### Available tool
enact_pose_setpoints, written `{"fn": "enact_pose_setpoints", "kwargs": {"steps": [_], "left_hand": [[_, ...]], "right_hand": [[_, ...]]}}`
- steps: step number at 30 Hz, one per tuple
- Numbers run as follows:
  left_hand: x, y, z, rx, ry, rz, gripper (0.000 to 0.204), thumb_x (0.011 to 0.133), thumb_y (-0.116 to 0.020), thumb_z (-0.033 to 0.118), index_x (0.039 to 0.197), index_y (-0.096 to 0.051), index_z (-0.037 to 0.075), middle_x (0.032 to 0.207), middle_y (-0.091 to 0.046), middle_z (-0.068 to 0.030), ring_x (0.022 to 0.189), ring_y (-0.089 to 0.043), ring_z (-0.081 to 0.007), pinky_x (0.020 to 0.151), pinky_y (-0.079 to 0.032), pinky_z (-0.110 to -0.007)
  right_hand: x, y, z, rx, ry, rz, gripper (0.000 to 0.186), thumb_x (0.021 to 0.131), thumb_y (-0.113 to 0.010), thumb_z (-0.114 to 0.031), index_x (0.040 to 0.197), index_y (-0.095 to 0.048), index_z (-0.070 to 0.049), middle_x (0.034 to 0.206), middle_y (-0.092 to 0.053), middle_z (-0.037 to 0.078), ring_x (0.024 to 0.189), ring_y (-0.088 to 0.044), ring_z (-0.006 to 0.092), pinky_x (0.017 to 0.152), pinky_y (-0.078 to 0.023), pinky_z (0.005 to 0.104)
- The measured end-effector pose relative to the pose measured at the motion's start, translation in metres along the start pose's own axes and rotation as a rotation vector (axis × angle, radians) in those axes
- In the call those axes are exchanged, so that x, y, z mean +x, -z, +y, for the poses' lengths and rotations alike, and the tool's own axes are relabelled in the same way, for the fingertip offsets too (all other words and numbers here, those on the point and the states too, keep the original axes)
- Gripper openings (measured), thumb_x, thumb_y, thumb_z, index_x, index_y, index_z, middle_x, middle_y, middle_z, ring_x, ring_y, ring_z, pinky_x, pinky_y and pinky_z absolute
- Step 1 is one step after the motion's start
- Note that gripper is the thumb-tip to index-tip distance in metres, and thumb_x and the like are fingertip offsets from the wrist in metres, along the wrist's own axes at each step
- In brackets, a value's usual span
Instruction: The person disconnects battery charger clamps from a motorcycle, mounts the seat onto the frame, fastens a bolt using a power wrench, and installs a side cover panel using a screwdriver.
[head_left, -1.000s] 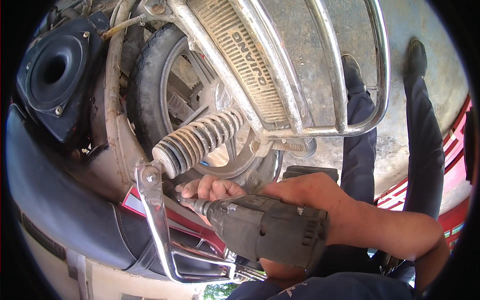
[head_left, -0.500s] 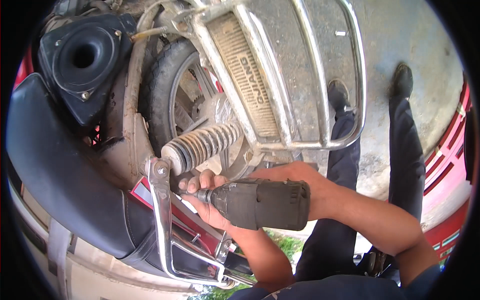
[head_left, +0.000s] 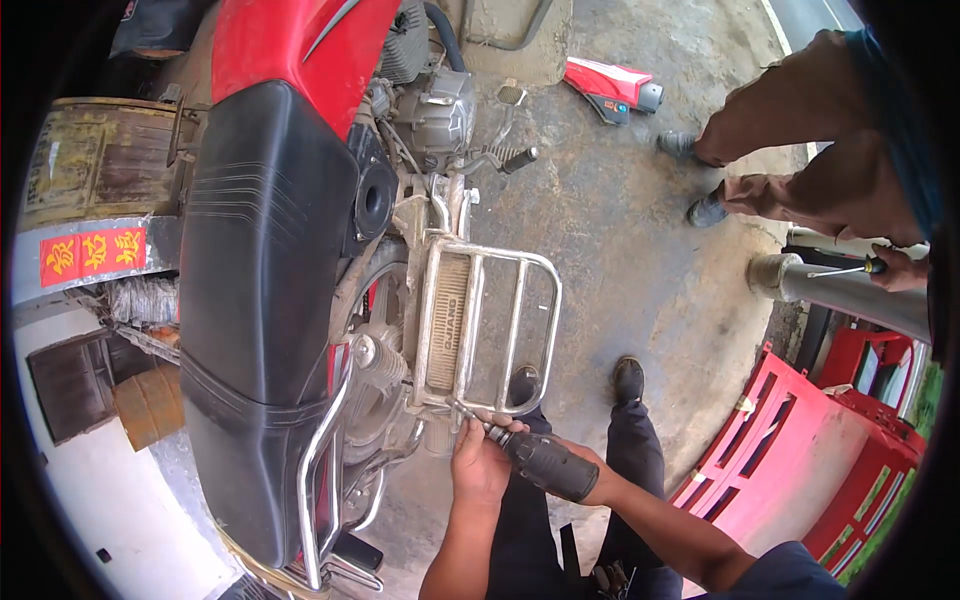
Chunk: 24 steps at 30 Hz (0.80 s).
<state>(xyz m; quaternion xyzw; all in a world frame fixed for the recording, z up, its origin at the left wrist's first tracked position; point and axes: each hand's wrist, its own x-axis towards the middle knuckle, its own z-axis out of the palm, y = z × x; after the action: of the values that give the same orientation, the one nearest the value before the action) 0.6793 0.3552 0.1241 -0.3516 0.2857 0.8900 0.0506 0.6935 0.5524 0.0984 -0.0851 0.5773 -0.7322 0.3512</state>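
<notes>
A dark, worn power driver (head_left: 550,467) is between my two hands. My right hand (head_left: 597,478) is closed at its rear; the handle is hidden under the body. My left hand (head_left: 482,455) pinches the narrow front, where a thin metal bit or socket (head_left: 466,410) points at the near end of a chrome side guard (head_left: 512,340) with a ribbed footboard (head_left: 446,320). Contact between tip and guard cannot be made out. Left of my hands is a dusty shock absorber (head_left: 382,362) on a motorcycle with a long black seat (head_left: 258,320).
A chrome grab rail (head_left: 318,470) runs along the seat. On the concrete floor (head_left: 640,270) lies a red and white fairing panel (head_left: 612,84). At right, another person's hand (head_left: 900,270) holds a screwdriver (head_left: 868,267) near a grey post. Red metal panels (head_left: 750,430) stand lower right.
My view has drawn back, showing more of the motorcycle and the other person. The power driver has left the shock absorber's upper bolt and moved to the guard's near end.
</notes>
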Motion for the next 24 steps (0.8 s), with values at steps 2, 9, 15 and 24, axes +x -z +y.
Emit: {"fn": "enact_pose_setpoints", "kwargs": {"steps": [2,9,15,24], "left_hand": [[-0.04,0.0,-0.012,-0.063,0.052,0.103,0.026,0.11,-0.048,0.031,0.111,-0.059,0.007,0.102,-0.07,-0.0152,0.093,-0.07,-0.0309,0.097,-0.053,-0.052],[-0.214,0.022,-0.04,-0.266,0.029,0.248,0.024,0.109,-0.051,0.031,0.104,-0.058,0.009,0.096,-0.067,-0.0133,0.091,-0.066,-0.0288,0.088,-0.054,-0.047],[-0.361,0.059,-0.02,0.106,-0.261,0.395,0.022,0.101,-0.065,0.007,0.12,-0.054,0.005,0.104,-0.065,-0.0088,0.095,-0.064,-0.0207,0.089,-0.053,-0.036],[-0.58,0.178,0.076,0.437,-0.342,0.692,0.071,0.08,-0.089,0.022,0.132,-0.046,-0.001,0.117,-0.065,-0.0122,0.107,-0.064,-0.0189,0.093,-0.054,-0.036]], "right_hand": [[-0.021,-0.001,-0.033,-0.082,0.025,-0.101,0.066,0.089,-0.076,-0.018,0.147,-0.049,-0.002,0.134,-0.064,0.019,0.122,-0.064,0.0333,0.107,-0.047,0.0413],[-0.113,-0.036,-0.069,-0.741,0.129,-0.674,0.091,0.081,-0.071,-0.009,0.16,-0.027,0.002,0.111,-0.056,0.022,0.101,-0.059,0.041,0.091,-0.048,0.0461],[-0.13,-0.138,-0.079,-0.887,0.318,-0.953,0.069,0.09,-0.059,-0.009,0.155,-0.036,0.001,0.119,-0.06,0.022,0.106,-0.063,0.0389,0.094,-0.05,0.0467],[-0.156,-0.438,-0.068,-0.953,0.543,-1.106,0.069,0.085,-0.068,-0.008,0.15,-0.045,-0.004,0.13,-0.06,0.021,0.118,-0.06,0.0417,0.102,-0.048,0.0492]]}}
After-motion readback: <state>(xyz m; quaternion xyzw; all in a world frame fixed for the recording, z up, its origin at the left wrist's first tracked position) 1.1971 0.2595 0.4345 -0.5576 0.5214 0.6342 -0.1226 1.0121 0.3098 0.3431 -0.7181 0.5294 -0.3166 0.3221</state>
